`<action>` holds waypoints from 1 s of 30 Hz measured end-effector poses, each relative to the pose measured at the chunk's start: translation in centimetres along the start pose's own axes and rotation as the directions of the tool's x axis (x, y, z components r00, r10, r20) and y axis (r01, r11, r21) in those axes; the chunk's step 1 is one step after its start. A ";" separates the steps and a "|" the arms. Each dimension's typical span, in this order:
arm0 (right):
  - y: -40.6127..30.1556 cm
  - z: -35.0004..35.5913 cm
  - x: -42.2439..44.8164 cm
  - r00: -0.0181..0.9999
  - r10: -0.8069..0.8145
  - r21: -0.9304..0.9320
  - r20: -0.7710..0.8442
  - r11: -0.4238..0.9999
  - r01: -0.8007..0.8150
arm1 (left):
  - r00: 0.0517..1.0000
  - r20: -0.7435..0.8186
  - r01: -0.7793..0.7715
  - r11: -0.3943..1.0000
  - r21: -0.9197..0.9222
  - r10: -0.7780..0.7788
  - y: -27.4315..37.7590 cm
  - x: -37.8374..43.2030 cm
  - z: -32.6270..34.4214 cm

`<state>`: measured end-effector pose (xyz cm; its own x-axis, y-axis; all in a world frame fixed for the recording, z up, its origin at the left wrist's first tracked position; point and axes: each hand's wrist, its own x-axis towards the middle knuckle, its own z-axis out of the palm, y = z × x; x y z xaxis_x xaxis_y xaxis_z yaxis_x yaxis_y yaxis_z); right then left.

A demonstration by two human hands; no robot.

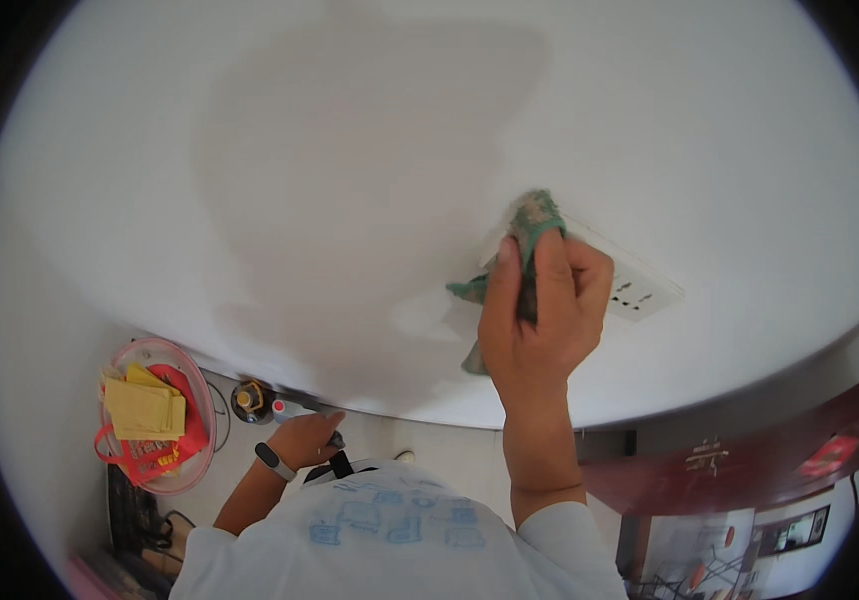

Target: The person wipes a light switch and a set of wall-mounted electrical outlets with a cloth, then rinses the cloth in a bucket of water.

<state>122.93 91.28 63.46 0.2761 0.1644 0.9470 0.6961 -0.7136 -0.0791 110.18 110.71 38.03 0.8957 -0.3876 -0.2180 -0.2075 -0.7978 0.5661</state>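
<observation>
My right hand [549,300] pinches a crumpled green cloth [538,214], soiled with brownish patches, between thumb and fingers. It holds the cloth at a white multi-socket wall plate [643,292] on the white wall [369,165]. The hand and cloth cover the plate's left part, while several socket holes show at its right end. Low at my waist is my left hand [309,442], with a fitness band [272,457] on its wrist. A small dark object [336,440] shows by its fingers; whether the hand grips it is unclear.
At the lower left, a pink-rimmed basin [208,405] holds yellow packets [141,409] and a red bag [148,454]. Beside it on the floor are a dark bottle [249,399] and a white bottle with a red cap [283,409]. A dark red panel [759,435] stands right.
</observation>
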 end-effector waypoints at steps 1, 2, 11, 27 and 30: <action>0.4 -0.1 -0.2 1.000 -0.007 0.003 -0.024 1.000 0.007 | 1.000 -0.008 -0.018 1.000 0.002 0.018 0.0 0.1 -0.1; 0.9 0.0 -0.6 0.999 -0.014 0.004 -0.048 1.000 0.014 | 0.999 -0.006 -0.032 0.999 0.000 0.032 0.0 0.0 0.0; 1.8 -2.9 -5.9 0.983 0.171 -0.072 0.073 0.984 -0.166 | 0.991 0.069 -0.122 0.989 0.087 0.117 0.3 -0.8 -1.1; 1.9 -10.9 -21.5 0.665 0.501 0.164 0.553 0.718 -0.677 | 0.948 -0.261 0.161 0.981 -0.106 -0.184 4.8 -9.6 5.5; 1.0 -11.9 -25.5 0.598 0.426 0.206 0.679 0.671 -0.712 | 0.876 -0.388 0.225 0.954 -0.196 -0.286 8.3 -11.9 8.2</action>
<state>108.69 78.32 42.98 0.9115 0.2573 0.3208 0.4072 -0.4554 -0.7917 94.58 104.93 38.77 0.9967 0.0682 -0.0447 0.0809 -0.7582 0.6470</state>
